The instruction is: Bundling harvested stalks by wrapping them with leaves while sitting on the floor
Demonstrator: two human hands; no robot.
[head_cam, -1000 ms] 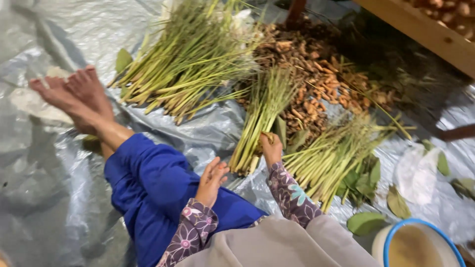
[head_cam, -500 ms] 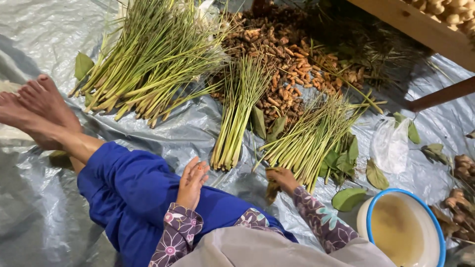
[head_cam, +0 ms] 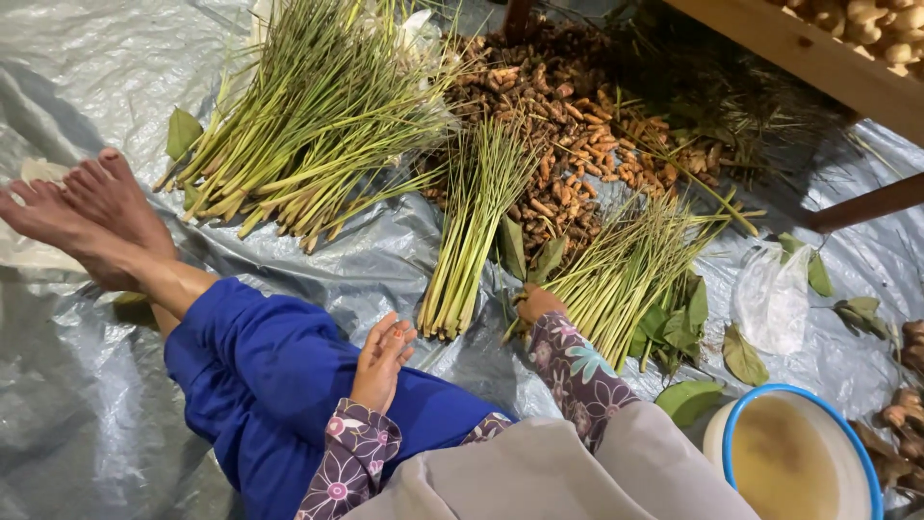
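I sit on a grey tarp (head_cam: 77, 424) with my legs in blue trousers (head_cam: 260, 376) stretched out to the left. My left hand (head_cam: 382, 361) rests on my thigh, fingers apart and holding nothing. My right hand (head_cam: 536, 303) reaches forward to the cut ends of the right lemongrass bundle (head_cam: 626, 270), right beside the middle lemongrass bundle (head_cam: 472, 221). Its fingers are curled down among stalks and green leaves (head_cam: 525, 252) and are hidden, so I cannot tell whether it grips anything.
A large lemongrass heap (head_cam: 308, 116) lies at the back left, and a pile of turmeric roots (head_cam: 568, 116) behind the bundles. A blue-rimmed white basin (head_cam: 799, 457) stands at my right. A clear plastic bag (head_cam: 770, 294), ginger roots (head_cam: 905, 404) and a wooden table frame (head_cam: 799, 48) are further right.
My right hand has gone from the middle bundle's base to the right bundle's base. My left hand stays on my thigh. The view has shifted slightly.
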